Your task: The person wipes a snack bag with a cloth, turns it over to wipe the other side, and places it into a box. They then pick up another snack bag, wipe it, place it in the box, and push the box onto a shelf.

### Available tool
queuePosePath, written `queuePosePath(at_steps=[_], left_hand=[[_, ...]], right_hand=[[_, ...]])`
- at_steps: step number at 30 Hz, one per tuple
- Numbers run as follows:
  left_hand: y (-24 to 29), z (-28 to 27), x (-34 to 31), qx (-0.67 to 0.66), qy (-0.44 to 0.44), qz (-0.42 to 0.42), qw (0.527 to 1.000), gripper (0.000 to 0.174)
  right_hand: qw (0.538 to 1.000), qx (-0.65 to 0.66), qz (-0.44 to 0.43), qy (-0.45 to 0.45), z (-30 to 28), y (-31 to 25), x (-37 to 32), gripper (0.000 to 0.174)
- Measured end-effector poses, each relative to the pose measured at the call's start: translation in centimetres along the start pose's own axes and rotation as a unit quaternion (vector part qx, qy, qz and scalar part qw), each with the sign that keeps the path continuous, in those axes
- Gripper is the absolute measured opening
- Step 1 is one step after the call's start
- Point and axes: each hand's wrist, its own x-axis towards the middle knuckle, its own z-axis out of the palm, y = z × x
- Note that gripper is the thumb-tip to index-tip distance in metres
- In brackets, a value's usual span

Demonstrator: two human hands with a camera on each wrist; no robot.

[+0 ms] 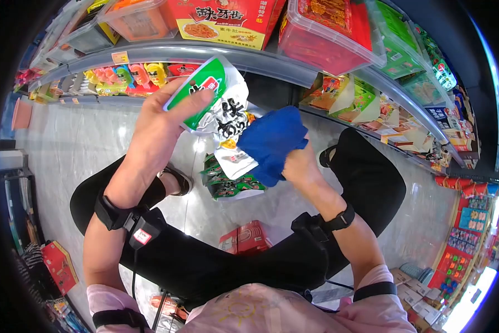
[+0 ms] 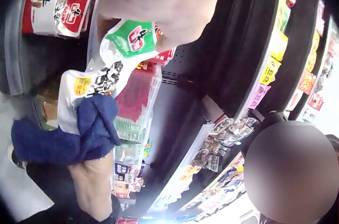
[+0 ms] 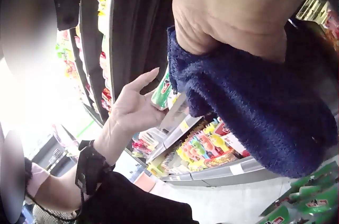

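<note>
My left hand (image 1: 159,123) grips a green and white snack packet (image 1: 231,105) by its green end, thumb across the front. Dark lettering runs down the packet's white part. A dark blue cloth (image 1: 272,143) is bunched in my right hand (image 1: 300,165) and lies over the packet's lower right side. In the left wrist view the cloth (image 2: 95,128) overlaps the packet's lower end. The right wrist view shows the cloth (image 3: 249,102) hanging from under the right hand, its fingers hidden. Below, on the floor, stands a box of green packets (image 1: 232,180).
A shelf edge (image 1: 149,64) curves across the front, bearing clear plastic tubs (image 1: 332,41) and a red and yellow box (image 1: 221,22). Colourful goods fill the lower shelf (image 1: 360,100). A red package (image 1: 245,237) lies on the floor between my legs.
</note>
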Motion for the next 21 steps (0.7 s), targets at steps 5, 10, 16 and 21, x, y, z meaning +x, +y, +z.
queuePosePath(at_steps=[5,10,16,21], left_hand=[[-1.4,-1.0,0.1,0.021,0.054,0.056,0.997,0.027],[-1.1,-0.8,0.1,-0.019,0.097,0.108,0.989,0.021],[-1.5,-0.1,-0.3,0.022,0.061,0.072,0.995,0.018],[-0.8,-0.3,-0.2,0.044,0.047,0.079,0.995,0.020]], right_hand=[[0.926,-0.304,-0.084,0.208,0.2,0.8,0.1,0.028],[0.986,0.095,0.096,0.097,-0.2,-0.7,-0.5,0.036],[0.934,-0.341,0.041,0.103,2.9,0.5,-1.1,0.029],[0.848,-0.521,0.011,0.094,3.5,-0.3,-0.6,0.022]])
